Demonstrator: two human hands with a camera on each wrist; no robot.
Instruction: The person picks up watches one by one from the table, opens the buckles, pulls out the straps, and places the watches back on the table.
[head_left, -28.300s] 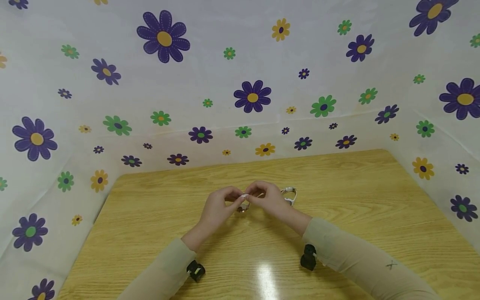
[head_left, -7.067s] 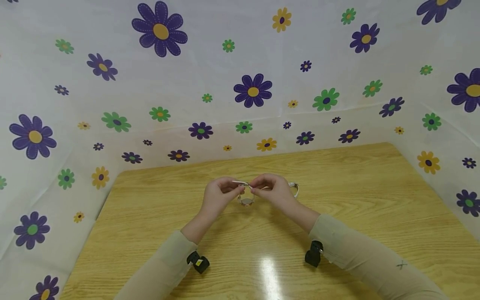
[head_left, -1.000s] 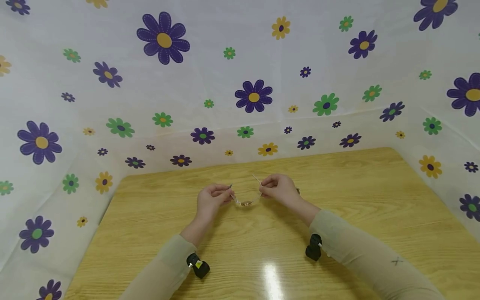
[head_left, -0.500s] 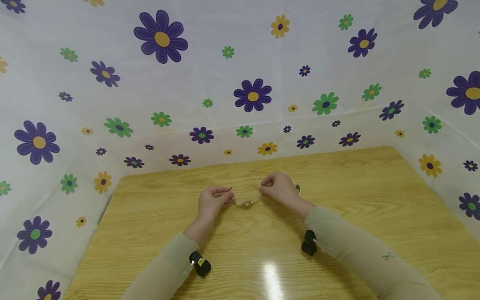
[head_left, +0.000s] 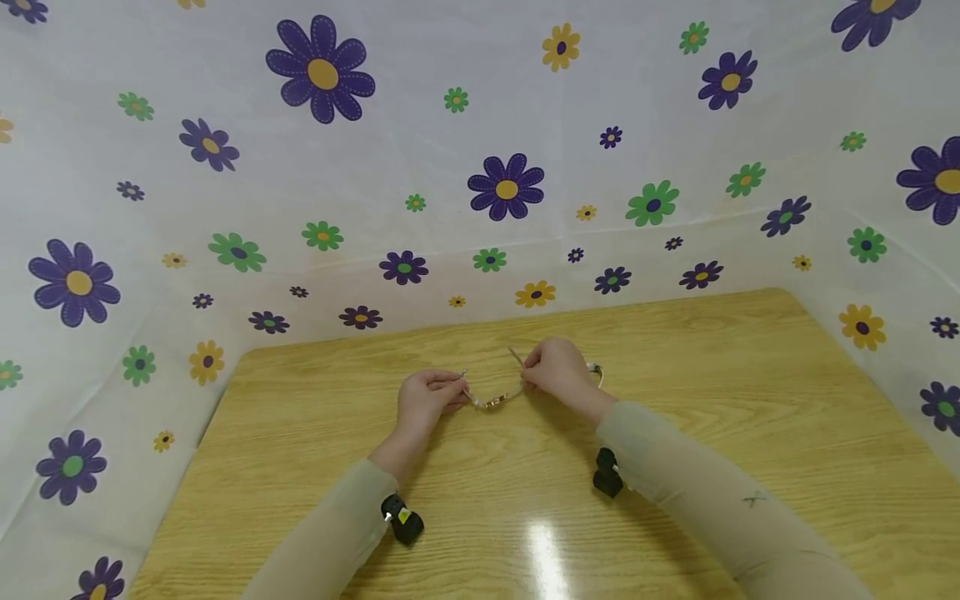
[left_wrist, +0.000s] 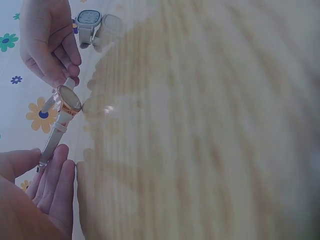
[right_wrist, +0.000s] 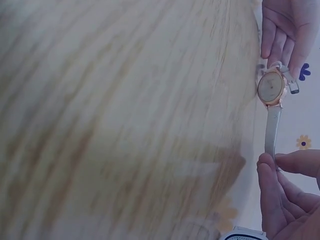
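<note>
A wristwatch [head_left: 492, 402] with a rose-gold case and a whitish strap hangs unfastened between the two hands, its strap sagging in a shallow curve. The left hand [head_left: 423, 404] pinches the strap half that bears the buckle [right_wrist: 294, 90], between thumb and fingers. On the other side the right hand [head_left: 561, 371] pinches the plain strap half, whose tip sticks up past the fingers. The round dial [right_wrist: 271, 87] faces the right wrist camera. Just beyond the right hand lies a second watch [left_wrist: 90, 19], with a squarish face and a white band, partly hidden in the head view.
The wood-grain table [head_left: 450, 517] spreads under both hands. A white cloth [head_left: 420, 167] printed with flowers stands behind it and along both sides. Black wrist cameras [head_left: 403, 521] are strapped to the sleeves.
Earlier the hands were close together with the watch strap in a loop; now they are apart and the strap is undone. Over the last second the right forearm shifts slightly left.
</note>
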